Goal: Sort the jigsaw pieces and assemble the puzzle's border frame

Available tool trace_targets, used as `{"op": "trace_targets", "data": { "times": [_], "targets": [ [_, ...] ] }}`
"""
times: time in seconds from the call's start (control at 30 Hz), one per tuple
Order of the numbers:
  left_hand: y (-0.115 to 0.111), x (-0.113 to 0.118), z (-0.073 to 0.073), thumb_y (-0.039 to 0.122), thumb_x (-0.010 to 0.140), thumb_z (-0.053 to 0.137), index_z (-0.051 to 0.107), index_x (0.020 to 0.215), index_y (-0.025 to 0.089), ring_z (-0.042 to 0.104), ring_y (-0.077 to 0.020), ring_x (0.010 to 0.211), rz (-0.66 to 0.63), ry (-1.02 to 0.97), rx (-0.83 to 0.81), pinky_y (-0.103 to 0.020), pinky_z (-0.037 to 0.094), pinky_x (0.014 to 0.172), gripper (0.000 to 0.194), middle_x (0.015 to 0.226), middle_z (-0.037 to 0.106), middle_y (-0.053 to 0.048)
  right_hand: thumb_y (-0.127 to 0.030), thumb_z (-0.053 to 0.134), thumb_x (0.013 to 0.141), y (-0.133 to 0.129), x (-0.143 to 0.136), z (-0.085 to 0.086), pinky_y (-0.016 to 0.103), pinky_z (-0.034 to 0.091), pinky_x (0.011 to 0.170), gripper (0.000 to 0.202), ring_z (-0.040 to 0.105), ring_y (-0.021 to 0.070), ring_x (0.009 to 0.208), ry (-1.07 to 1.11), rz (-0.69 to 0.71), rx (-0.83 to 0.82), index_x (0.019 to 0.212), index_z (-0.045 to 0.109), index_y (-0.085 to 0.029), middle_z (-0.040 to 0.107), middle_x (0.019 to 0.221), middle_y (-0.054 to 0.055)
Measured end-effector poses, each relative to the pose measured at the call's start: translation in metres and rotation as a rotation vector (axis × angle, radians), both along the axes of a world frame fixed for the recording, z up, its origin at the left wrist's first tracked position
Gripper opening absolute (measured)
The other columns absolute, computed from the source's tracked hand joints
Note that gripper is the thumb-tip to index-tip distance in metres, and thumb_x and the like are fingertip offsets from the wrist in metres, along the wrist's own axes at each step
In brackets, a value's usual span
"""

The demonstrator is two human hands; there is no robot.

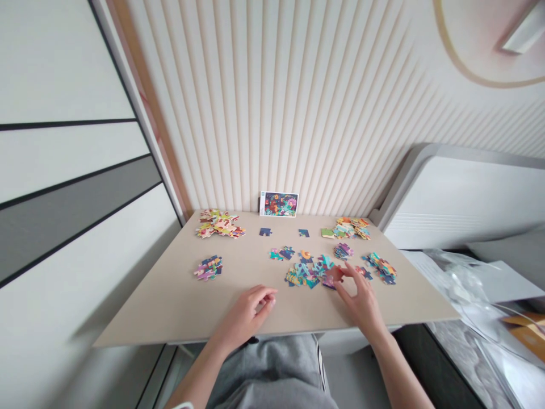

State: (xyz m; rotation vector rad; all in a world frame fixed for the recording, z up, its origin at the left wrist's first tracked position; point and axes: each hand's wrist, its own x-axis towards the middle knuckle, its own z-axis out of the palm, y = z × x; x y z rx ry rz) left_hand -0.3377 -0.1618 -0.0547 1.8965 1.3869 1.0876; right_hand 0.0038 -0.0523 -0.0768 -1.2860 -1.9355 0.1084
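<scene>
My right hand reaches over the right end of the middle heap of puzzle pieces. Its thumb and fingertips close on a puzzle piece, partly covered by the fingers. Resting by the front of the table, my left hand is loosely curled, thumb near the fingertips, and shows nothing in it. Just beyond my right fingers lies a small purple stack of pieces. Beside that hand, more dark and orange pieces lie on the right.
On the beige table, a picture card leans against the ribbed wall. Two dark blue pieces lie apart before it. Piles stand back left, back right and left. A bed adjoins the right.
</scene>
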Motion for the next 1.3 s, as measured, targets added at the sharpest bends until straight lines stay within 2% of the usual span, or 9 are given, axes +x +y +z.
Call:
{"op": "trace_targets", "data": {
  "times": [0.13,0.23,0.33,0.43,0.67,0.83,0.93,1.1,1.3],
  "targets": [
    [0.000,0.000,-0.005,0.027,0.098,0.061,0.060,0.136,0.029,0.070,-0.0180,0.099,0.019,-0.001,0.023,-0.033,0.059,0.091,0.038,0.122,0.070,-0.006,-0.042,0.062,0.099,-0.025,-0.050,0.004,0.046,0.054,0.106,0.060,0.067,0.0278,0.121,-0.001,0.357,-0.081,0.155,0.045,-0.030,0.069,0.135,0.010],
    [0.001,0.000,-0.006,0.024,0.095,0.065,0.049,0.150,0.033,0.063,-0.0227,0.123,-0.004,0.003,0.068,-0.036,0.060,0.095,0.058,0.145,0.057,-0.010,-0.041,0.064,0.100,-0.040,-0.082,0.006,0.045,0.054,0.107,0.064,0.066,0.0272,0.125,0.011,0.494,-0.144,0.158,0.039,-0.031,0.069,0.135,0.009],
    [0.002,-0.001,-0.005,0.023,0.096,0.065,0.051,0.149,0.033,0.053,-0.0258,0.138,-0.005,0.036,0.106,-0.041,0.055,0.108,0.056,0.151,0.052,-0.010,-0.039,0.064,0.100,-0.047,-0.101,0.007,0.045,0.052,0.110,0.066,0.062,0.0269,0.129,-0.006,0.566,-0.183,0.159,0.036,-0.033,0.067,0.138,0.009],
    [0.004,0.000,-0.006,0.021,0.095,0.066,0.059,0.141,0.032,0.058,-0.0251,0.133,0.012,0.076,0.109,-0.044,0.049,0.115,0.048,0.141,0.060,-0.008,-0.039,0.065,0.100,-0.050,-0.108,0.010,0.045,0.053,0.109,0.067,0.062,0.0271,0.128,-0.028,0.548,-0.185,0.159,0.036,-0.034,0.066,0.138,0.009],
    [0.001,-0.005,-0.005,0.034,0.098,0.066,0.062,0.136,0.028,0.062,-0.0259,0.122,0.141,0.237,0.212,-0.043,0.052,0.108,0.039,0.129,0.065,-0.009,-0.037,0.062,0.101,-0.057,-0.113,0.020,0.050,0.052,0.108,0.044,0.060,0.0306,0.127,-0.137,0.453,-0.068,0.143,0.056,-0.029,0.065,0.135,0.011],
    [0.002,-0.048,0.010,0.035,0.100,0.059,0.059,0.139,0.027,0.059,-0.0300,0.124,0.406,0.498,0.447,-0.048,0.044,0.110,0.040,0.129,0.066,-0.012,-0.033,0.059,0.100,-0.052,-0.118,0.008,0.059,0.049,0.107,0.039,0.057,0.0362,0.130,-0.140,0.238,0.018,0.139,0.059,-0.029,0.063,0.138,0.013],
    [0.011,-0.082,0.014,0.036,0.101,0.056,0.062,0.134,0.024,0.061,-0.0313,0.119,0.552,0.633,0.478,-0.049,0.044,0.107,0.035,0.125,0.067,-0.013,-0.031,0.060,0.098,-0.051,-0.119,0.006,0.061,0.047,0.109,0.041,0.056,0.0373,0.132,-0.169,0.215,0.026,0.139,0.060,-0.029,0.062,0.142,0.012],
    [0.022,-0.116,-0.010,0.035,0.099,0.055,0.068,0.118,0.021,0.063,-0.0308,0.104,0.697,0.787,0.471,-0.046,0.048,0.094,0.027,0.111,0.069,-0.013,-0.027,0.057,0.099,-0.054,-0.117,0.010,0.057,0.047,0.110,0.032,0.060,0.0323,0.129,-0.181,0.307,0.055,0.130,0.067,-0.030,0.068,0.134,0.009],
    [0.018,-0.111,-0.027,0.031,0.098,0.054,0.065,0.125,0.018,0.062,-0.0327,0.108,0.725,0.839,0.389,-0.049,0.049,0.096,0.031,0.119,0.065,-0.017,-0.032,0.060,0.097,-0.048,-0.116,0.000,0.063,0.047,0.109,0.040,0.053,0.0376,0.136,-0.191,0.168,0.068,0.137,0.064,-0.029,0.061,0.143,0.013]
  ]
}}
